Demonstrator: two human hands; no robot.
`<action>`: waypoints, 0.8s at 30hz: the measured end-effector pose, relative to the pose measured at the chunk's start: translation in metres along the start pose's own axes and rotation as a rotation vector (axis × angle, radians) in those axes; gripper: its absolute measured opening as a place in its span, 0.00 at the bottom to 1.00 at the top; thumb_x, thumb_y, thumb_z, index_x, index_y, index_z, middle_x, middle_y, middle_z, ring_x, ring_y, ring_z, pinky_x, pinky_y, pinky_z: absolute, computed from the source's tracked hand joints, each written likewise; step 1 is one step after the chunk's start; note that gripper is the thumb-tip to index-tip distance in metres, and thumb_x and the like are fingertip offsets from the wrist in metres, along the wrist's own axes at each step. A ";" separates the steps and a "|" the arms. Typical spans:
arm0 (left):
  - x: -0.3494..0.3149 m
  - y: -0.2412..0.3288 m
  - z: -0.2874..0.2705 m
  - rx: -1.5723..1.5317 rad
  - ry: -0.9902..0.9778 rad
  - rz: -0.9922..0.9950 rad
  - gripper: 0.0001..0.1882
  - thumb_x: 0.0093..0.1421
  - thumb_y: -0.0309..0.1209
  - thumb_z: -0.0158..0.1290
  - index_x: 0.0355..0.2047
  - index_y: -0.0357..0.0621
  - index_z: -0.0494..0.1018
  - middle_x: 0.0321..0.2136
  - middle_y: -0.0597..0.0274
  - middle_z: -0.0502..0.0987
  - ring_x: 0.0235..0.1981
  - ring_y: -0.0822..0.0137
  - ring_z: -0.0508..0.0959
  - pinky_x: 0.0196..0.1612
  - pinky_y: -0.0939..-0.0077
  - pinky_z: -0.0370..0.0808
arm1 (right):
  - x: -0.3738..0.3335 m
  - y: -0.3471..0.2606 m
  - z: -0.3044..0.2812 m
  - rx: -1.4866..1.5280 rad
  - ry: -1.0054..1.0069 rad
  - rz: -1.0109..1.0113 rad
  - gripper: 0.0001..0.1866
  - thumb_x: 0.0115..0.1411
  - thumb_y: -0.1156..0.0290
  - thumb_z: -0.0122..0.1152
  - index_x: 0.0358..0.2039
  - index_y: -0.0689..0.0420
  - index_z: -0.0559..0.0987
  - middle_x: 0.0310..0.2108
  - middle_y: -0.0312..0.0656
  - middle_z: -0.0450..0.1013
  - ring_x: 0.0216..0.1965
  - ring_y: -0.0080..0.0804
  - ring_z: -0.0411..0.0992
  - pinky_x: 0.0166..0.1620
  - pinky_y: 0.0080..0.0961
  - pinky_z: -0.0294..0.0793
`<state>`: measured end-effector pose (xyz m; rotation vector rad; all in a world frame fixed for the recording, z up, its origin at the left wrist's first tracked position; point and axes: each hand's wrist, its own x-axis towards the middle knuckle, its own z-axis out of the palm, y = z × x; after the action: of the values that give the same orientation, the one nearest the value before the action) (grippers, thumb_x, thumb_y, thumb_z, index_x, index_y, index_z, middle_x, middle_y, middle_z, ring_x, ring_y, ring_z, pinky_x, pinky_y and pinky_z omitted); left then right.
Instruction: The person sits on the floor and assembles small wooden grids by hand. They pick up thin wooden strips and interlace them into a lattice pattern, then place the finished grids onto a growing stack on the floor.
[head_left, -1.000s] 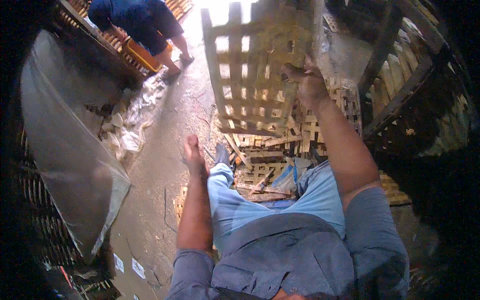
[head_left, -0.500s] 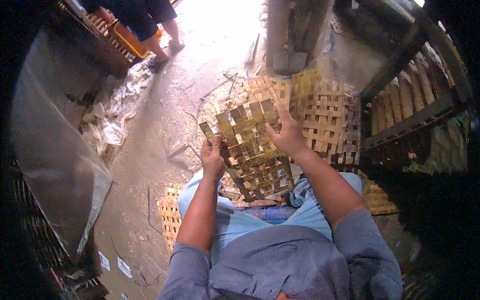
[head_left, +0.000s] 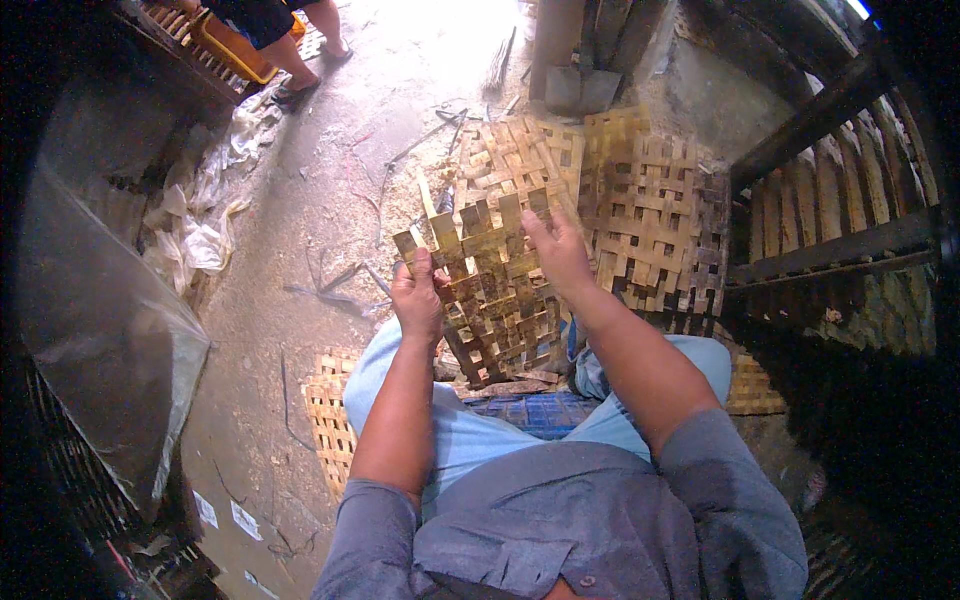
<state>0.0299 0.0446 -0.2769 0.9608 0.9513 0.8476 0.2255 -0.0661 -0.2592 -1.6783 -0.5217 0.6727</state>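
Observation:
A woven panel of flat bamboo strips (head_left: 497,305) stands tilted between my knees, its loose strip ends pointing up along the far edge. My left hand (head_left: 418,302) is closed on its left edge, thumb on the near face and fingers curled behind. At the upper right corner, my right hand (head_left: 563,258) holds the panel, with the thumb beside the last strip ends; part of its fingers is hidden. One pale narrow strip (head_left: 427,196) sticks up near the upper left corner.
More woven bamboo panels (head_left: 640,210) lie ahead to the right, and another (head_left: 328,410) by my left knee. A shovel blade (head_left: 582,90) rests near a post. Slatted wooden racks (head_left: 830,200) stand right; plastic sheeting (head_left: 110,330) hangs left. A person's legs (head_left: 295,60) show beside an orange crate (head_left: 230,45).
My view has shifted slightly. The panel has turned a little and looks narrower, with both hands still on it. At the upper left corner, the pale strip now shows.

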 end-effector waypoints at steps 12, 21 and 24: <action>0.007 -0.013 -0.004 -0.018 0.009 0.057 0.11 0.67 0.40 0.53 0.38 0.45 0.74 0.28 0.72 0.74 0.25 0.81 0.71 0.28 0.83 0.75 | -0.002 0.016 0.023 0.544 0.030 0.230 0.23 0.60 0.55 0.63 0.47 0.60 0.74 0.45 0.38 0.73 0.46 0.26 0.68 0.53 0.29 0.64; 0.013 0.028 -0.020 0.404 0.304 0.295 0.19 0.69 0.47 0.47 0.38 0.41 0.71 0.27 0.64 0.74 0.25 0.72 0.74 0.25 0.77 0.72 | 0.079 0.086 -0.071 0.051 0.129 0.340 0.15 0.63 0.61 0.57 0.46 0.55 0.75 0.39 0.35 0.74 0.39 0.27 0.70 0.43 0.32 0.71; 0.027 0.028 -0.026 0.323 0.385 0.366 0.22 0.69 0.49 0.47 0.40 0.39 0.69 0.30 0.59 0.76 0.27 0.70 0.75 0.28 0.76 0.72 | 0.093 0.204 -0.134 -0.645 0.115 0.476 0.11 0.55 0.68 0.57 0.34 0.60 0.80 0.29 0.38 0.77 0.29 0.30 0.72 0.36 0.32 0.73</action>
<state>0.0108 0.0852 -0.2644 1.3021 1.2910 1.2422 0.3813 -0.1425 -0.4539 -2.4782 -0.2621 0.7888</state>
